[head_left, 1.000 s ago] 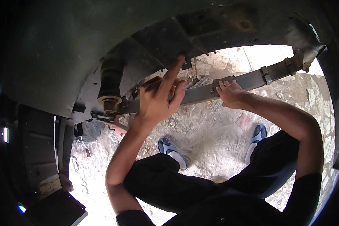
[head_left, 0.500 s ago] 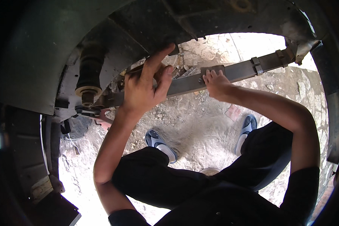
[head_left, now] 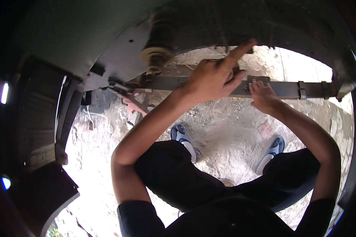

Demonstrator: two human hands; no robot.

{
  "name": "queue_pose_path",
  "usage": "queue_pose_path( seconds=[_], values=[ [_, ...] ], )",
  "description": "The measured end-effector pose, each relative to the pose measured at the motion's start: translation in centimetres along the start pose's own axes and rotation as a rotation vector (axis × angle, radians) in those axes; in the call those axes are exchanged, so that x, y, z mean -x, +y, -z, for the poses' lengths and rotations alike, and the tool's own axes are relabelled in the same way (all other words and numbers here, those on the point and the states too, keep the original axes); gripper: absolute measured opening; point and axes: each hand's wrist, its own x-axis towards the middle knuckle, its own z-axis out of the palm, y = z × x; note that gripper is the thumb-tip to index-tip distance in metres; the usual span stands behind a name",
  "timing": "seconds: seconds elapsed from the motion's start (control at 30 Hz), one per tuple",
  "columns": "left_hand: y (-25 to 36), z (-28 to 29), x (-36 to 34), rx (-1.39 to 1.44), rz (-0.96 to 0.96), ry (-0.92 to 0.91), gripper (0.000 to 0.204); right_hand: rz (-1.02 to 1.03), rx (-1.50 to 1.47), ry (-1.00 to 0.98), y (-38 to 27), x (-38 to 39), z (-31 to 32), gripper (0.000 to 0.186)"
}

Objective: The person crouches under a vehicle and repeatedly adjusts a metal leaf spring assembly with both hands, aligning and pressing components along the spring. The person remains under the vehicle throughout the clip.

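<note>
A dark steel leaf spring (head_left: 283, 87) runs across the view, with metal clips (head_left: 302, 90) near its right end. My left hand (head_left: 211, 81) is in front of the bar, index finger stretched up and right toward the dark wheel-arch edge, thumb apart. Its other fingers are partly hidden; I see nothing held. My right hand (head_left: 264, 96) rests against the bar, fingers laid on its face beside a small rectangular plate (head_left: 264, 79). Its thumb is lower, off the fingers. Left of the hands hangs a dark cylindrical part with a pale ring (head_left: 157, 53) at its lower end.
A dark curved wheel arch (head_left: 225, 23) arcs overhead. Black panels (head_left: 35, 106) stand at the left. Below the bar are rough stony ground (head_left: 221, 126), a reddish flat piece (head_left: 264, 129) and my sandalled feet. A reddish metal part (head_left: 132, 103) sits under the bar's left end.
The view has shifted, so the bar and both hands appear farther right. My left index finger points more to the right, and the left hand appears closer to the right hand.
</note>
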Motion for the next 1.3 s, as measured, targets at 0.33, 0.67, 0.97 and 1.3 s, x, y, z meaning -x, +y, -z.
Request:
queue_pose_path(
  seconds=[0.33,0.67,0.97,1.3],
  values=[
    [0.2,-0.2,0.0,-0.024,-0.001,0.003,0.076,0.161,-0.314,0.215,3.1,-0.6,-0.6,0.079],
    [0.2,-0.5,0.3,0.157,0.115,0.031,0.072,0.239,-0.378,0.239,5.0,-1.6,-2.0,0.073],
    [0.6,-0.1,0.0,0.217,0.11,0.062,0.065,0.066,-0.281,0.048,3.9,-0.3,-0.7,0.072],
    [0.1,-0.1,0.2,0.274,0.004,0.022,0.065,0.109,-0.372,0.19,5.1,-0.4,0.1,0.061]
  ],
)
